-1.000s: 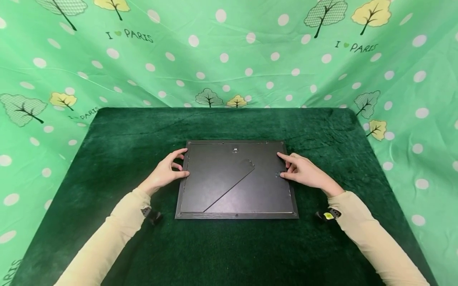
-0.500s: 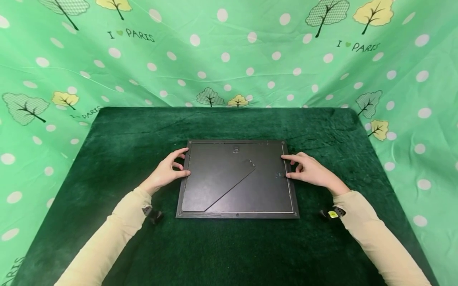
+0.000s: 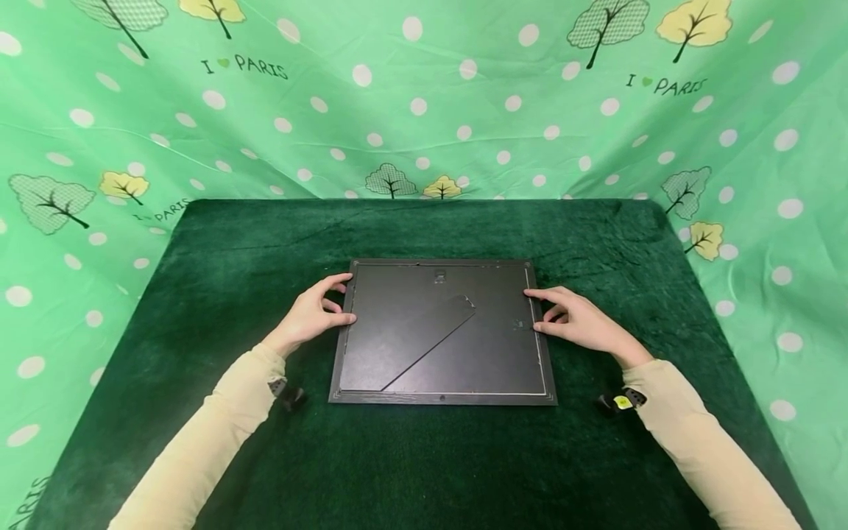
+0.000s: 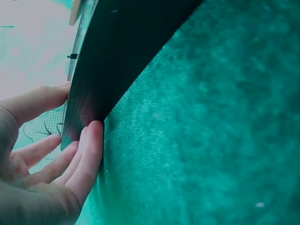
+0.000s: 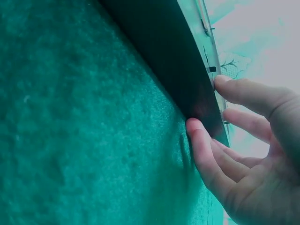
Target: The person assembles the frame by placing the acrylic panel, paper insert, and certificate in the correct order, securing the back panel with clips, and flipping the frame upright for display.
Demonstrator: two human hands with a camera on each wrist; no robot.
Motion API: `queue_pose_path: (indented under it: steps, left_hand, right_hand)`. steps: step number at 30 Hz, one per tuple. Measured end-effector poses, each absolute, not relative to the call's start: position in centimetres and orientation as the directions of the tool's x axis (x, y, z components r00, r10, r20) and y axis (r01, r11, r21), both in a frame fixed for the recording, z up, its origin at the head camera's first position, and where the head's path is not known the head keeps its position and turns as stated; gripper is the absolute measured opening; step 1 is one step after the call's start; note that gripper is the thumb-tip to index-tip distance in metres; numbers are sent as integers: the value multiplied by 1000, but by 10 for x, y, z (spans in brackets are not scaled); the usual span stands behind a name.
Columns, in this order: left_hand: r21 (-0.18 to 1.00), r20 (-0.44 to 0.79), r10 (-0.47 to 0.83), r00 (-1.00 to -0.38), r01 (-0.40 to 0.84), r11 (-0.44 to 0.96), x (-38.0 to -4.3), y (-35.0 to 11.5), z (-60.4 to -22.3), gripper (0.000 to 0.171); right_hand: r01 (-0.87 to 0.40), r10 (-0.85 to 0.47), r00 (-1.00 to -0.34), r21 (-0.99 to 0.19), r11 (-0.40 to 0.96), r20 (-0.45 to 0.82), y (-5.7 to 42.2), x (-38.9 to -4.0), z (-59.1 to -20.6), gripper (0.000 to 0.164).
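Black picture frame (image 3: 430,331), laid back-up on the dark green worktop (image 3: 424,456). Left hand (image 3: 308,315) at frame's left edge: fingers (image 4: 91,159) partly spread, thumb (image 4: 44,101) above, gripping it. Right hand (image 3: 579,318) at frame's right edge: fingers likewise, gripping it; whether any fingertip reaches underneath is hard to tell. Beyond the frame: green dotted curtain (image 3: 440,96).

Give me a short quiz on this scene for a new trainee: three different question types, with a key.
1. True or false: the picture frame lies front side up.

2. Multiple choice: in the head view, the left hand touches which part of the picture frame?
A. right edge
B. left edge
C. centre

3. Short answer: which city's name is printed on the green curtain?

Key: 1. False, its back faces up. 2. B. 3. Paris.
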State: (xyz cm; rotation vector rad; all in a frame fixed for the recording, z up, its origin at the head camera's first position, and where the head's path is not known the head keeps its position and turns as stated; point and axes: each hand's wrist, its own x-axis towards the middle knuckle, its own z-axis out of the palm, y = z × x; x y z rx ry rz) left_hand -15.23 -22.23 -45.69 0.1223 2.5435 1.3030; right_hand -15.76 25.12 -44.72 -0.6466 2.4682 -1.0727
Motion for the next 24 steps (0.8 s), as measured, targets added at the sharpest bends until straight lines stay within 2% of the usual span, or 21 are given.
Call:
queue_pose_path:
  steps: [24]
  left_hand:
    - [798,-189,190,-963,-38,602,-160,-214,-458,76]
  right_hand:
    - [-183,-537,-827,-821,541,-169,264,-175,-453,57]
